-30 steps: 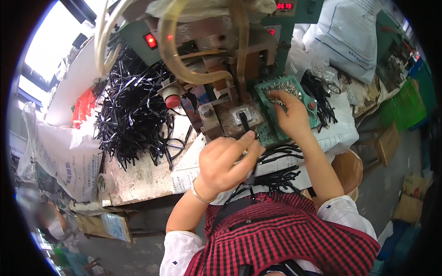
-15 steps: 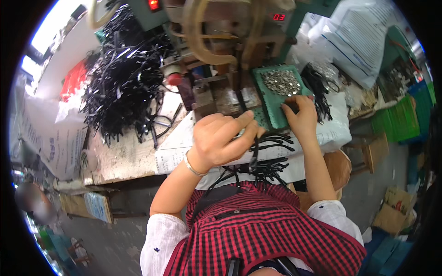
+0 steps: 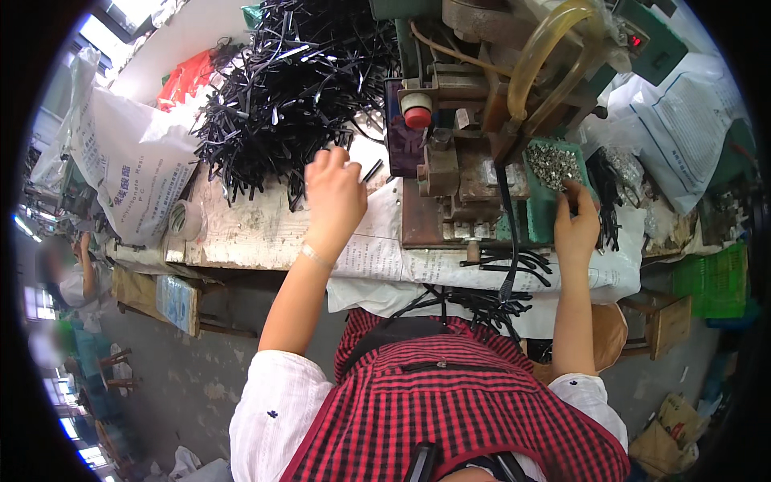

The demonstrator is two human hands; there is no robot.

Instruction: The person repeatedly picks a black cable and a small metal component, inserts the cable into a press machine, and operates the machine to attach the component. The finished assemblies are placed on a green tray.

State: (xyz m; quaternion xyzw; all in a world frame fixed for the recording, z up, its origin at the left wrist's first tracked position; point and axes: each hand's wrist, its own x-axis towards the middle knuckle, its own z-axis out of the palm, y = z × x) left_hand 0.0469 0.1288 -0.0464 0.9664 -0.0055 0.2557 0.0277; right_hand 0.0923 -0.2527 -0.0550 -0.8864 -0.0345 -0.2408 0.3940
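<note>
My left hand [image 3: 336,197] is at the near edge of a big pile of black eyeglass temples [image 3: 281,96], its fingers bent but apart, with nothing visible in them. One black temple [image 3: 507,233] hangs from the bench machine [image 3: 450,173], its upper end at the machine's head and its wider tip toward me. To the right, my right hand [image 3: 578,229] is at the green tray [image 3: 540,221], thumb and fingertips drawn together beside a heap of small metal pieces [image 3: 554,163]. Whatever lies between those fingertips is too small to make out.
Several more temples [image 3: 522,261] lie at the bench's front edge, and others [image 3: 606,197] right of the tray. A red button [image 3: 417,117] sits on the machine's left. White sacks [image 3: 132,173] stand at the left, a tape roll [image 3: 185,218] beside them. A green crate [image 3: 711,281] is at right.
My left hand has moved left from the machine's front to the pile, leaving the temple at the machine. My right hand stays by the tray, its fingertips nearer the metal pieces. The view has shifted left.
</note>
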